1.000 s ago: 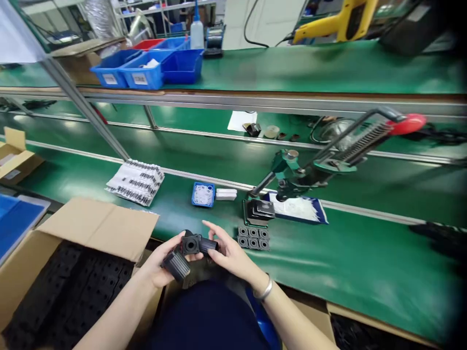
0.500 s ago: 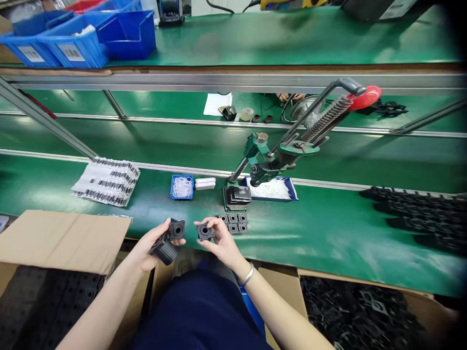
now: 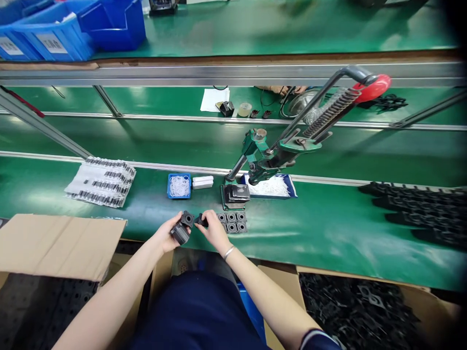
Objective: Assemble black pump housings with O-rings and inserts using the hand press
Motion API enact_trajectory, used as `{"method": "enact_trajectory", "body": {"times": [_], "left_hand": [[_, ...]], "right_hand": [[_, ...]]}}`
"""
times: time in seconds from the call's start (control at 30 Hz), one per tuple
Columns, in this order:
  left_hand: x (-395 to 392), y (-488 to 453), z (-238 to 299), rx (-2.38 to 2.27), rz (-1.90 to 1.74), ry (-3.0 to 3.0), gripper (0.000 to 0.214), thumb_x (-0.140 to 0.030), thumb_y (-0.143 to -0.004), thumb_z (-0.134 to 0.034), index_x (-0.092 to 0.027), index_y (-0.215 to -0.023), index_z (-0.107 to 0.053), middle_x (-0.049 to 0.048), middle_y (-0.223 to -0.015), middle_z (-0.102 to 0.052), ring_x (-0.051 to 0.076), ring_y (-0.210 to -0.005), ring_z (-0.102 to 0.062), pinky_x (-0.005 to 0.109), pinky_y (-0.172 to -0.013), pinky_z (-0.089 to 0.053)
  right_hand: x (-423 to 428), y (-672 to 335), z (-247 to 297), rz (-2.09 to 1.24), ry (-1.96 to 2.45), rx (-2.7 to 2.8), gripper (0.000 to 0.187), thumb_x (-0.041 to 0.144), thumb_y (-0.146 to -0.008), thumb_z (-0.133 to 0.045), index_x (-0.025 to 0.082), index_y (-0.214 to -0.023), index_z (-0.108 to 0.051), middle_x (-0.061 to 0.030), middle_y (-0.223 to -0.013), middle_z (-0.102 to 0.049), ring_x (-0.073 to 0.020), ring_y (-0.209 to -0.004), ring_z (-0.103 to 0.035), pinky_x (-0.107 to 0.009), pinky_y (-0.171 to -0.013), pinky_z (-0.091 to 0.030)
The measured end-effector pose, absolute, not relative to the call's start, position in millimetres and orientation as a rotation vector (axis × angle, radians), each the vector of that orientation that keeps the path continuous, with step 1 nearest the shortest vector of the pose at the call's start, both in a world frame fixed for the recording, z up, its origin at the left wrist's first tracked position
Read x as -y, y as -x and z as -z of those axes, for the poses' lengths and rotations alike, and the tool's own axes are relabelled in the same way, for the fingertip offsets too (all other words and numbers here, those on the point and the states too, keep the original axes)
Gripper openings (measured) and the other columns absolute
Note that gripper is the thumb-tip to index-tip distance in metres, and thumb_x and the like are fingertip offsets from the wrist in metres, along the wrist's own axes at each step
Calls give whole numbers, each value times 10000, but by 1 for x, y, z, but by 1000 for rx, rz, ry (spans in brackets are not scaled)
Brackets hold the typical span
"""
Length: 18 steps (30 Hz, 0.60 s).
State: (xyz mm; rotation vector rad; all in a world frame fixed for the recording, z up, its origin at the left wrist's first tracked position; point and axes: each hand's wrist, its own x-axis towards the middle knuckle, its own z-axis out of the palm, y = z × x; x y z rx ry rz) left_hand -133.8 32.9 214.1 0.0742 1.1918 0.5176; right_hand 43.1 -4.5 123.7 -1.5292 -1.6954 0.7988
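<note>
Your right hand (image 3: 215,231) pinches one black flanged part (image 3: 202,221); your left hand (image 3: 170,235) is curled round ribbed black parts (image 3: 180,234). Block of flanged parts (image 3: 232,227) sits just right of your right hand, long axis along bench (image 3: 310,233) near edge.

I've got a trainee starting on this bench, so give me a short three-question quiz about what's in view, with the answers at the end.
1. Short answer: which hand holds the ribbed part?
2. True or false: the small black squares near the right hand lie in two rows.
3. Multiple choice: what colour is the knob on the press?
a) yellow
b) red
c) white

Key:
1. The left hand.
2. True.
3. b
</note>
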Motion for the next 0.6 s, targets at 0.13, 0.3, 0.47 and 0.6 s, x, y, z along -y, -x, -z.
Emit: {"method": "enact_trajectory", "body": {"times": [0.13, 0.3, 0.47, 0.6], "left_hand": [[-44, 128, -184, -1241, -465, -95, 301, -422, -963, -563, -135, -893, -617, 33, -683, -668, 144, -538, -649, 244, -508, -527], [-50, 137, -149, -1309, -395, -133, 284, -405, -967, -579, -128, -1016, -625, 18, -837, -678, 111, -609, -629, 249, -554, -537], [-48, 151, -128, -1306, -410, -133, 265, -380, -959, -597, -134, -1050, -629, 27, -906, -668, 120, -690, -635, 273, -619, -557], [-47, 154, -116, -1286, -420, -126, 262, -371, -962, -590, -137, -1076, -622, 37, -950, -663, 133, -738, -642, 291, -650, -564]], "right_hand": [[-10, -37, -96, -715, 1701, 1881, 178, 137, -893, -637, 151, -1046, -548, -83, -1052, -555, -231, -985, -565, -382, -881, -506], [-13, -31, -79, -682, 1814, 2138, 344, 150, -940, -608, 203, -1273, -543, -98, -1326, -520, -229, -1052, -591, -415, -895, -531], [-3, -36, -78, -699, 1833, 2314, 429, 245, -913, -681, 158, -1304, -526, -137, -1413, -464, -243, -1072, -599, -414, -881, -550], [-6, -45, -81, -681, 1813, 2405, 305, 291, -958, -629, 156, -1227, -578, -87, -1214, -595, -215, -1025, -617, -415, -891, -543]]}}
